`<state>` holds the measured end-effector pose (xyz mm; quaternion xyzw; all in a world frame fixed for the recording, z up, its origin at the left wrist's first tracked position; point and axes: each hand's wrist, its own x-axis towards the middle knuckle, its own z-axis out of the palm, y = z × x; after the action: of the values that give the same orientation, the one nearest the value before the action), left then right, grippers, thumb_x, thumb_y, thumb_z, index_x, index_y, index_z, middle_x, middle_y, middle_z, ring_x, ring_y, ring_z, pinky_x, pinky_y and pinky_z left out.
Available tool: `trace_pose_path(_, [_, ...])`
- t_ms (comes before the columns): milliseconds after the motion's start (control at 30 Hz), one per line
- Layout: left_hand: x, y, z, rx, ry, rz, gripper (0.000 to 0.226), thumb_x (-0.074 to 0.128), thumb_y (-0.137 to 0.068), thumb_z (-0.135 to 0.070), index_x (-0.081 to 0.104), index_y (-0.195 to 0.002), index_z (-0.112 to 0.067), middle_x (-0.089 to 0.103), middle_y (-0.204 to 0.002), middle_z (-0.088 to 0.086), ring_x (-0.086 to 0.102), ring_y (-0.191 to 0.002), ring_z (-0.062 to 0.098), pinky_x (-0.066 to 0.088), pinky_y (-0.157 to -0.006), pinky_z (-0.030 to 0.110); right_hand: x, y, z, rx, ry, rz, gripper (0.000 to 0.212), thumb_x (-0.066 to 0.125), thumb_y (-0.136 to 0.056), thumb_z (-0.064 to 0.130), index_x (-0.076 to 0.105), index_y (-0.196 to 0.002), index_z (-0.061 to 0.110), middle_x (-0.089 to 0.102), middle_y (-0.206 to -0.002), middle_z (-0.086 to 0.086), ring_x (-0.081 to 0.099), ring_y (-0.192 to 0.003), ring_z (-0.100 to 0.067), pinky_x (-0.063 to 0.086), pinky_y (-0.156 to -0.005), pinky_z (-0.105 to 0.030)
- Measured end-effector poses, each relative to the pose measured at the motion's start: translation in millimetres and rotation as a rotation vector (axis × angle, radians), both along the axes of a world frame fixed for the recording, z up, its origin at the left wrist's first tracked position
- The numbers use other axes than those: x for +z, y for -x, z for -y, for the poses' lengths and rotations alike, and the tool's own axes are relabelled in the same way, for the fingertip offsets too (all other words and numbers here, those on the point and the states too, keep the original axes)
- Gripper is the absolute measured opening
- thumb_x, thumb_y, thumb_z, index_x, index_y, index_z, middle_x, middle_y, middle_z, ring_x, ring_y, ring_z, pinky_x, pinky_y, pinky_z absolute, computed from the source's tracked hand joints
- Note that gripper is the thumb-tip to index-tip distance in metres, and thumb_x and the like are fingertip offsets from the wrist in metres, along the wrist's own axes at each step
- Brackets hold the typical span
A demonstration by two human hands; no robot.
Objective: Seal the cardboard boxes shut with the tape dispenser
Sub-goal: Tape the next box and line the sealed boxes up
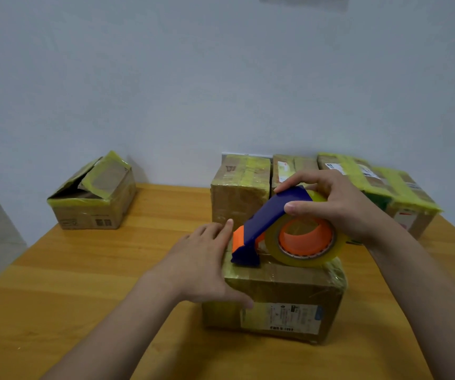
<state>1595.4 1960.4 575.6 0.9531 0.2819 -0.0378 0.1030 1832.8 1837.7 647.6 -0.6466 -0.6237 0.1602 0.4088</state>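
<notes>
A closed cardboard box (281, 294) with a white shipping label on its front stands on the wooden table near me. On its top sits the blue and orange tape dispenser (273, 223) with a roll of clear yellowish tape. My right hand (333, 204) grips the dispenser from above, thumb on the blue cover. My left hand (207, 259) lies with straight fingers against the box's left top edge, thumb on the front face, fingertips beside the dispenser's nose.
Three taped boxes stand at the back right: one (238, 187), one (289, 167), and a long one (391, 187). A box with raised flaps (94, 198) sits at the back left corner. The wooden table (111, 270) meets a pale wall behind.
</notes>
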Motion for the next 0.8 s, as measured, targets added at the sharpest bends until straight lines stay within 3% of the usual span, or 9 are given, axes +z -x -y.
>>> trace_pose_path(133, [3.5, -9.0, -2.1, 0.000, -0.011, -0.084, 0.149, 0.067, -0.056, -0.096, -0.011, -0.165, -0.030, 0.018, -0.163, -0.001, 0.041, -0.141, 0.029, 0.047, -0.111, 0.043, 0.3, 1.7, -3.7, -0.003, 0.012, -0.027, 0.052, 0.077, -0.066, 0.064, 0.077, -0.108, 0.033, 0.074, -0.113, 0.009, 0.063, -0.117, -0.019, 0.055, -0.097, -0.053])
trace_pose_path(233, [13.6, 0.0, -16.0, -0.038, -0.014, -0.122, 0.137, 0.077, -0.059, -0.087, 0.004, -0.162, -0.035, 0.028, -0.156, 0.004, 0.046, -0.136, 0.028, 0.049, -0.108, 0.042, -1.1, 11.2, -11.1, 0.010, 0.001, -0.032, 0.048, 0.080, -0.067, 0.062, 0.076, -0.107, 0.037, 0.073, -0.112, 0.015, 0.062, -0.116, -0.014, 0.055, -0.098, -0.047])
trace_pose_path(333, [30.0, 12.9, -39.3, -0.037, -0.006, -0.200, 0.132, 0.088, -0.057, -0.074, 0.014, -0.159, -0.033, 0.034, -0.146, -0.001, 0.045, -0.133, 0.024, 0.048, -0.109, 0.043, -2.0, 26.9, -27.4, 0.046, 0.031, -0.039, 0.045, 0.081, -0.069, 0.060, 0.075, -0.109, 0.039, 0.072, -0.111, 0.019, 0.060, -0.119, -0.012, 0.055, -0.097, -0.044])
trace_pose_path(500, [21.8, 23.3, -55.1, -0.024, 0.045, -0.111, 0.134, 0.087, -0.050, -0.080, 0.019, -0.157, -0.035, 0.037, -0.137, -0.008, 0.039, -0.130, 0.017, 0.044, -0.113, 0.042, 2.8, 37.7, -48.2, 0.129, 0.061, -0.032, 0.040, 0.077, -0.076, 0.058, 0.075, -0.111, 0.038, 0.070, -0.111, 0.021, 0.063, -0.107, 0.003, 0.052, -0.076, -0.012])
trace_pose_path(667, [6.0, 32.5, -56.4, -0.040, 0.074, 0.041, 0.120, 0.080, -0.047, -0.088, 0.032, -0.144, -0.038, 0.044, -0.132, -0.017, 0.052, -0.119, 0.013, 0.052, -0.100, 0.042, -2.4, 30.3, -46.4, 0.129, 0.102, -0.015, 0.046, 0.075, -0.073, 0.063, 0.072, -0.113, 0.039, 0.065, -0.121, 0.018, 0.059, -0.114, -0.001, 0.052, -0.083, -0.017])
trace_pose_path(800, [7.0, 29.8, -58.5, -0.041, 0.106, 0.020, 0.125, 0.084, -0.049, -0.083, 0.025, -0.150, -0.037, 0.041, -0.140, -0.017, 0.053, -0.122, 0.014, 0.053, -0.100, 0.041, 4.2, 26.1, -38.1, 0.104, 0.126, 0.023, 0.052, 0.076, -0.071, 0.065, 0.071, -0.116, 0.039, 0.065, -0.124, 0.015, 0.056, -0.122, -0.010, 0.049, -0.094, -0.034])
